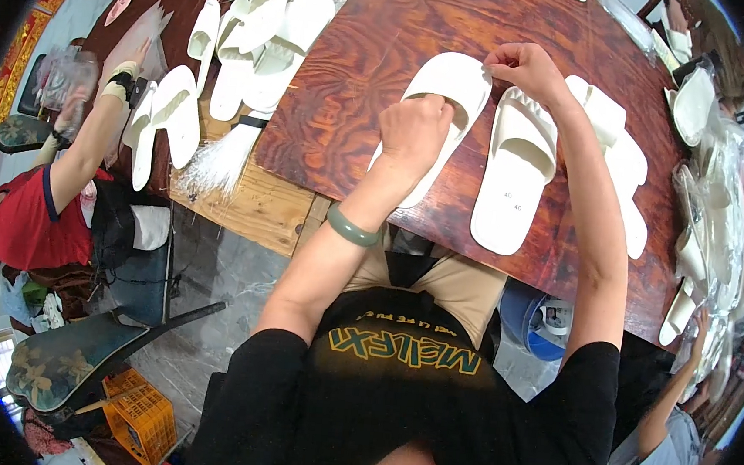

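Observation:
A white open-toe-less slipper (451, 74) lies tilted on the reddish-brown wooden table in front of me. My left hand (415, 133), with a green bangle on its wrist, is closed on this slipper, its fingertips tucked into the opening under the strap. At the slipper's upper right rim, my right hand (524, 72) is closed in a pinch; whatever its fingertips hold is too small to make out. Just below my right hand lies a second white slipper (516, 174) with a gathered strap, sole toward me.
More white slippers (627, 161) overlap to the right. At the left is a slipper pile (270, 23) beside a bundle of clear strands (220, 164). People work at both sides; a bagged slipper heap (715, 198) stands right. A blue bucket (518, 318) is under the table.

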### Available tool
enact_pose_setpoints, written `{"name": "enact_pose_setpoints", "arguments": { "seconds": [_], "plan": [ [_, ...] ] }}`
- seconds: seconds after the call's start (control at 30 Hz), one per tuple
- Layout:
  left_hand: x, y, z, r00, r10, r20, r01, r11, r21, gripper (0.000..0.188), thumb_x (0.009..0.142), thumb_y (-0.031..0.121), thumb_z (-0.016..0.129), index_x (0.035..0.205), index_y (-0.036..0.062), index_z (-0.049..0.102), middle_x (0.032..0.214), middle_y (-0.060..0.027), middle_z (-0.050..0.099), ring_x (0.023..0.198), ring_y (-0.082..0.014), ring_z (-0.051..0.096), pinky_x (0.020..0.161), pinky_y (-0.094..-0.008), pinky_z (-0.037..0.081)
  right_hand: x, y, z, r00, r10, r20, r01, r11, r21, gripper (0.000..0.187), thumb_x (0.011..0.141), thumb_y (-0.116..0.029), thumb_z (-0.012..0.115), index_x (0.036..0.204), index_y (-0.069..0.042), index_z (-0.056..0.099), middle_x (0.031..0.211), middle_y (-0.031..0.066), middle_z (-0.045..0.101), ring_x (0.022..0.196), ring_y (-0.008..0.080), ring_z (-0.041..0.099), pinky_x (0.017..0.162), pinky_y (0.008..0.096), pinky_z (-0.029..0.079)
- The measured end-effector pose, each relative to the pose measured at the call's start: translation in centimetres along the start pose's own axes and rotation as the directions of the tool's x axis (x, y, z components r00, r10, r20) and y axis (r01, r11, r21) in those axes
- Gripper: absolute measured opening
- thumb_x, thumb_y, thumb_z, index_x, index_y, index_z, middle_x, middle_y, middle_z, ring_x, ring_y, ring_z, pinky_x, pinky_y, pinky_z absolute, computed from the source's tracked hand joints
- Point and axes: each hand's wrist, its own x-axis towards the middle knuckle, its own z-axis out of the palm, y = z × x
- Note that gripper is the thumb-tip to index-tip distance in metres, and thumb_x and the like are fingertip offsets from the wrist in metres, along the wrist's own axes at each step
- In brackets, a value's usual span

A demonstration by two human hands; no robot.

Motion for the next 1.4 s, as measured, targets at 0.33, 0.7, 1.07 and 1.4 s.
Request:
{"name": "enact_pose_setpoints", "arguments": {
  "seconds": [0.33,0.7,1.07,1.4],
  "plan": [
    [0.2,-0.2,0.0,0.999,0.023,-0.026,-0.018,0.985,0.172,0.025,0.084,0.021,0.057,0.066,0.005,0.065,0.059,-0.015,0.062,0.054,-0.0323,0.063,0.051,-0.0429,0.05,1.6,-0.2,1.6,0.995,-0.097,0.033,0.096,0.995,0.041,0.019,0.079,-0.014,0.067,0.094,-0.003,0.07,0.087,0.0073,0.069,0.08,0.0144,0.063,0.074,0.0282,0.049],
    [0.7,-0.2,0.4,0.992,-0.091,0.087,0.074,0.982,0.174,0.025,0.084,0.025,0.056,0.076,0.004,0.067,0.069,-0.0195,0.064,0.064,-0.0362,0.064,0.062,-0.0464,0.05,4.5,-1.7,1.8,0.939,-0.336,0.07,0.343,0.916,-0.208,0.015,0.083,-0.01,0.064,0.095,-0.001,0.067,0.084,0.0063,0.066,0.075,0.0157,0.059,0.072,0.0308,0.047],
    [-0.9,1.3,-4.8,0.991,0.131,0.018,-0.131,0.991,-0.007,0.018,0.083,0.02,0.062,0.079,0.0034,0.067,0.071,-0.0129,0.064,0.08,-0.0326,0.062,0.068,-0.0431,0.048,2.6,-2.8,-0.1,0.783,-0.62,-0.045,0.491,0.661,-0.567,0.013,0.075,-0.008,0.067,0.088,-0.006,0.068,0.089,0.0083,0.062,0.089,0.0269,0.058,0.076,0.0368,0.048],
    [6.6,-0.4,-3.2,0.869,0.179,0.461,0.13,0.816,-0.563,0.019,0.084,0.019,0.066,0.089,0.0024,0.072,0.086,-0.0035,0.068,0.083,-0.0094,0.06,0.075,-0.0255,0.047,-1.7,-5.4,1.2,0.663,-0.737,-0.129,0.607,0.63,-0.484,0.015,0.075,-0.008,0.069,0.09,-0.005,0.068,0.087,0.0063,0.064,0.087,0.025,0.06,0.075,0.0362,0.05]
  ]
}}
